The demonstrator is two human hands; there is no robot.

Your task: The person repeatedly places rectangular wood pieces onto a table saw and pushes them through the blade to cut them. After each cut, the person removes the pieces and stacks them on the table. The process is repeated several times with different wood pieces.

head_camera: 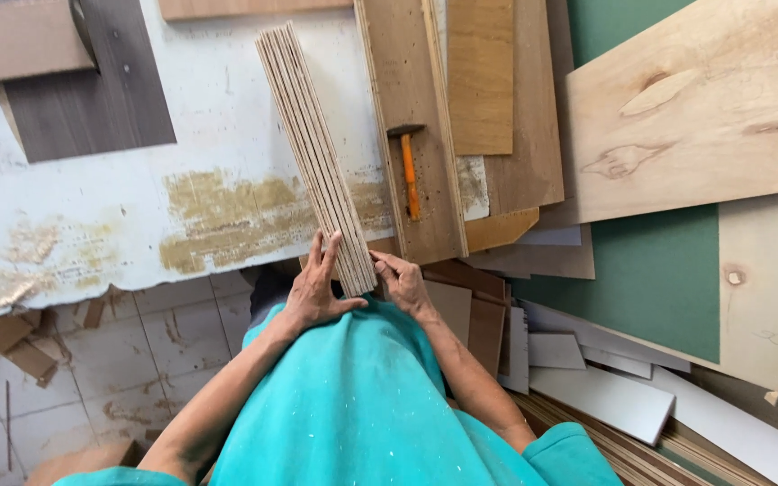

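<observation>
Holding 1 bundle of thin plywood strips (pixel 315 153) on edge, both hands sit at its near end, approx. centre of view, w/ the bundle slanting up and away over the worn white worktop (pixel 227 117). Left hand (pixel 315 286) lies flat against the bundle's left face, fingers straight and pressed to the wood, thumb spread toward the body. Right hand (pixel 402 283) is on the other side, fingers curled and pinching the bundle's lower right corner, so the stack is squeezed btwn the 2 hands. Strips look like roughly 8–10 layers; exact count can't be told, edges too fine. Just right of the bundle, 1 hammer (pixel 409 169) w/ an orange handle rests on a long brown board (pixel 407 81), head at the far end. At least 3 more brown boards overlap further right, plus 1 big pale plywood sheet (pixel 704 108) w/ knots over a green panel (pixel 650 279). 1 dark grey laminate piece (pixel 92 90) lies top left. Several white offcuts (pixel 601 396) are piled lower right. Small wood scraps (pixel 11 346), approx. 5–6, lie on the tiled floor (pixel 173 360) lower left. The person's turquoise shirt (pixel 362 414) fills the bottom centre.
</observation>
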